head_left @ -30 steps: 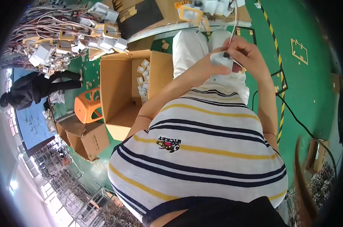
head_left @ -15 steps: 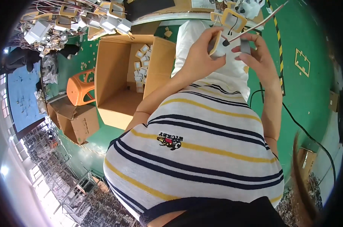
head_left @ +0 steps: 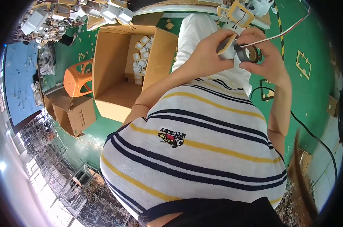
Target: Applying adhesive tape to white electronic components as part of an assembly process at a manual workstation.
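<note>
My left hand (head_left: 207,55) is closed round a small white housing (head_left: 227,52) with a tan rim. A black blob sits at the housing's right side, and a thin red-and-white wire (head_left: 283,34) runs from there to the upper right. My right hand (head_left: 271,56) grips a roll of dark tape (head_left: 248,54), its ring turned so that the hole shows. The roll is close beside the housing; I cannot tell whether tape touches the wire. Both hands are above my lap, over white trousers (head_left: 197,32).
Left of my legs stands an open cardboard box (head_left: 114,98) with several white, tan-rimmed housings (head_left: 143,56). Beyond it are an orange stool (head_left: 77,79) and a smaller carton (head_left: 76,115). More wired housings (head_left: 118,14) crowd the table at the upper left. A black cable (head_left: 311,132) curves across the green floor.
My right hand has turned the tape roll from edge-on to showing its hole and brought it closer to the housing. The wire now reaches farther right. My left hand still holds the housing.
</note>
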The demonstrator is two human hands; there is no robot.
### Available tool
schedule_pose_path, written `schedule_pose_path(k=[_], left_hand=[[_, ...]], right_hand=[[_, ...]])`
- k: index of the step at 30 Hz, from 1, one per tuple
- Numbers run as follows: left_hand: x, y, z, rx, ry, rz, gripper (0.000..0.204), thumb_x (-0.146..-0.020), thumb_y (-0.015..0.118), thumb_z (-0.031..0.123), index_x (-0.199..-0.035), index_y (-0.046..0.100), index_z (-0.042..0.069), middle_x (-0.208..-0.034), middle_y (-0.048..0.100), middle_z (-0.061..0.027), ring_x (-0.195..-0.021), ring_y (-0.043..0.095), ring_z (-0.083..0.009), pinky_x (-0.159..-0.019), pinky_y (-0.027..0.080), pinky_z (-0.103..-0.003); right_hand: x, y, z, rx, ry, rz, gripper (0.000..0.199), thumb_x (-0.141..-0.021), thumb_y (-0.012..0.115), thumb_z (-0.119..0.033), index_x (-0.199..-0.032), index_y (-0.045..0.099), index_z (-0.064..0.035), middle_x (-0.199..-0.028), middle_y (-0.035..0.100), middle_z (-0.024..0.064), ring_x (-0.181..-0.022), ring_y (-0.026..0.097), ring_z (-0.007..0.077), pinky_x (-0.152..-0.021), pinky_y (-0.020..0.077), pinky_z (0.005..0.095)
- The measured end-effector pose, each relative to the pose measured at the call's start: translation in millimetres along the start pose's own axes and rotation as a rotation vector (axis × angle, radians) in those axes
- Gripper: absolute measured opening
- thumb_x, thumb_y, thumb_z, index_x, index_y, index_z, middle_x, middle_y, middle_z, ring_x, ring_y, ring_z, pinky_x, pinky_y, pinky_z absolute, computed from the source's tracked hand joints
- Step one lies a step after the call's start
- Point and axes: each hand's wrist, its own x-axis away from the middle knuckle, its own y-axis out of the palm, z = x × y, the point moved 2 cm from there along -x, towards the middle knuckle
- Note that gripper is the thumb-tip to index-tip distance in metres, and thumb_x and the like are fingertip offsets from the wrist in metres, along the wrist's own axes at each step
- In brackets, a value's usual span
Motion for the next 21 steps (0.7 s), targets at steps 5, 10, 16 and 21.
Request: schedule_pose_path(k=[5, 10, 16, 21], left_hand=[[-6, 2, -14, -0.001, 0.089, 0.135, 0.056, -0.065, 0.069, 0.004, -0.117, 0.050, 0.003, -0.106, 0.058, -0.0136, -0.099, 0.060, -0.0227, -0.083, 0.047, -0.030], [-21, 0, -28, -0.224, 0.224, 0.375, 0.056, -0.065, 0.071, 0.003, -0.117, 0.050, 0.004, -0.106, 0.058, -0.0126, -0.094, 0.061, -0.0204, -0.077, 0.050, -0.030], [-20, -19, -31, 0.179, -0.024, -0.031, 0.051, -0.071, 0.068, 0.005, -0.119, 0.052, 0.000, -0.100, 0.066, -0.0112, -0.090, 0.065, -0.0211, -0.067, 0.054, -0.031], [-11, -6, 13, 0.761, -0.360, -0.797, 0.052, -0.079, 0.055, 0.031, -0.115, 0.055, -0.006, -0.103, 0.066, -0.0186, -0.096, 0.066, -0.0245, -0.050, 0.052, -0.022]], right_hand=[[-4, 0, -2, 0.196, -0.040, 0.008, 0.050, -0.065, 0.074, -0.001, -0.112, 0.060, -0.0057, -0.111, 0.055, 0.0055, -0.102, 0.054, 0.0229, -0.091, 0.0433, 0.0321], [-2, 27, -19, 0.096, 0.186, 0.201, 0.050, -0.070, 0.074, -0.005, -0.118, 0.057, -0.0035, -0.112, 0.059, 0.0086, -0.099, 0.056, 0.0201, -0.091, 0.0426, 0.0322], [-11, -5, -7, -0.375, 0.335, 0.099, 0.060, -0.079, 0.069, -0.018, -0.132, 0.046, -0.0034, -0.123, 0.058, 0.0102, -0.101, 0.058, 0.0181, -0.089, 0.0430, 0.0345], [-42, -5, -15, -0.176, -0.077, -0.060, 0.059, -0.074, 0.071, -0.025, -0.126, 0.053, -0.0041, -0.126, 0.054, 0.0119, -0.116, 0.051, 0.0233, -0.096, 0.0397, 0.0387]])
